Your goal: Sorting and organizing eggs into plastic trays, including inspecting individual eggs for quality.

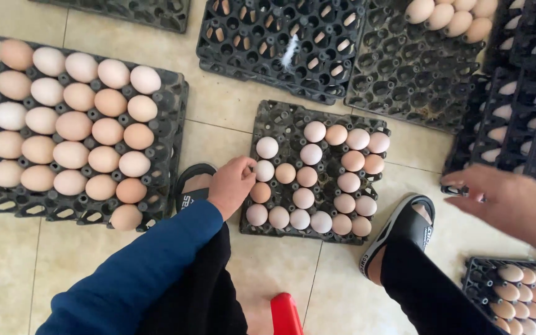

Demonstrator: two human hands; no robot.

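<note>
Your left hand [232,184] is curling over an egg [264,170] at the left edge of the middle tray [278,118], fingers pinching it while it's sitting in its cup; that tray is lying on the floor [262,267] between your sandals, mostly filled, with bare cups along its far-left corner; your right hand [504,201] is hanging loose and spread, gripping nothing, just beside the near edge of the stacked trays [516,118] on your right; a fuller tray [172,105] is sitting well off to the left, an empty tray [280,37] beyond the middle one, and another egg tray [476,276] is peeking in at the near-right corner of the floor.
</note>
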